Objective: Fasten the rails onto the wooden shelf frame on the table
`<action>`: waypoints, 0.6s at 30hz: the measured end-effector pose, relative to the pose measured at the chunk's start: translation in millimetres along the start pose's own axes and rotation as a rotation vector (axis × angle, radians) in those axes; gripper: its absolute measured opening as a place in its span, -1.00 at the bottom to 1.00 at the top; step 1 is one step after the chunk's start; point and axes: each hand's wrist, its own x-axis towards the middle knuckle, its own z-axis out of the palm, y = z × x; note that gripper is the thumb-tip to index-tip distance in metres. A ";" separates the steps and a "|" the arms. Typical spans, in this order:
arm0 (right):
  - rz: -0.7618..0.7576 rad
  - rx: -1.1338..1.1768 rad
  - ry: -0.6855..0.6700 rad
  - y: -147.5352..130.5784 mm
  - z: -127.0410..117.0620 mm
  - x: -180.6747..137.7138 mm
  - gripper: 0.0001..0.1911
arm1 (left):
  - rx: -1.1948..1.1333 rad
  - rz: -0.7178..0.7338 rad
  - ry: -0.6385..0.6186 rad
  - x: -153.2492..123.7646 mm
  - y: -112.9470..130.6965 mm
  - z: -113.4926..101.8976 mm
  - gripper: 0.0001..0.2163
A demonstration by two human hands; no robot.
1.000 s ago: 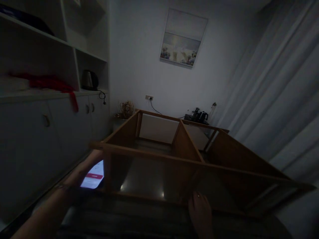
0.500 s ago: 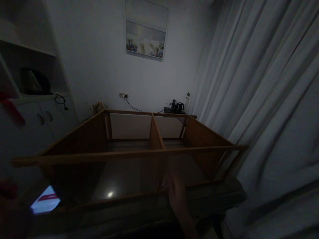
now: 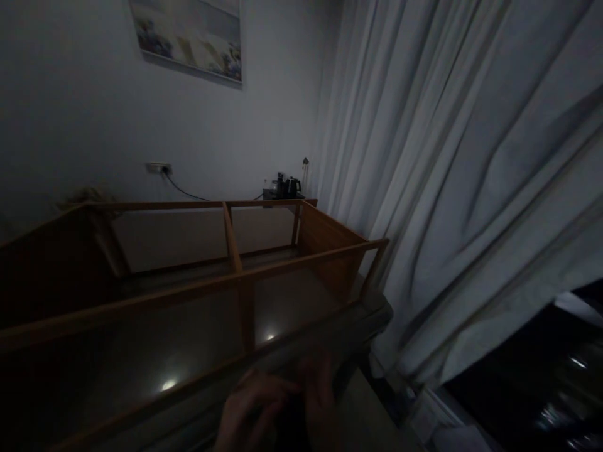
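My left hand [image 3: 254,402] is low in the middle of the view, its fingers bent in a pinch towards my right hand [image 3: 318,392]. Close beside it, my right hand has its fingers drawn together, dim and smeared. Whatever the fingertips hold is too dark and small to make out. Both hands are just in front of a wooden frame [image 3: 193,290], which has a middle divider [image 3: 247,314], solid side panels and a shiny grey panel inside. The frame rests on a dark padded surface [image 3: 339,329].
White curtains [image 3: 414,188] hang along the right. At the back, a black kettle [image 3: 293,187] stands on a small table by the wall. A socket [image 3: 159,167] with a cord and a picture [image 3: 188,44] are on the wall. Dark glass [image 3: 532,376] shows at the lower right.
The view has turned right, so the frame appears further left. My right hand has left the lower rail by the divider. My left hand is now beside it. The lit screen has gone out of view.
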 end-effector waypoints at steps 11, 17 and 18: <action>-0.098 -0.030 -0.034 -0.2 -19.4 2.6 -0.63 | -0.090 -0.039 -0.006 31.3 -8.0 58.0 -0.76; -0.190 -0.200 -0.069 -37.9 -6.6 47.1 -0.75 | 0.069 -0.028 0.055 54.0 -28.4 106.8 -0.83; -0.200 -0.209 -0.072 -42.7 -9.3 55.6 -0.77 | 0.104 -0.014 0.068 59.1 -31.8 113.0 -0.83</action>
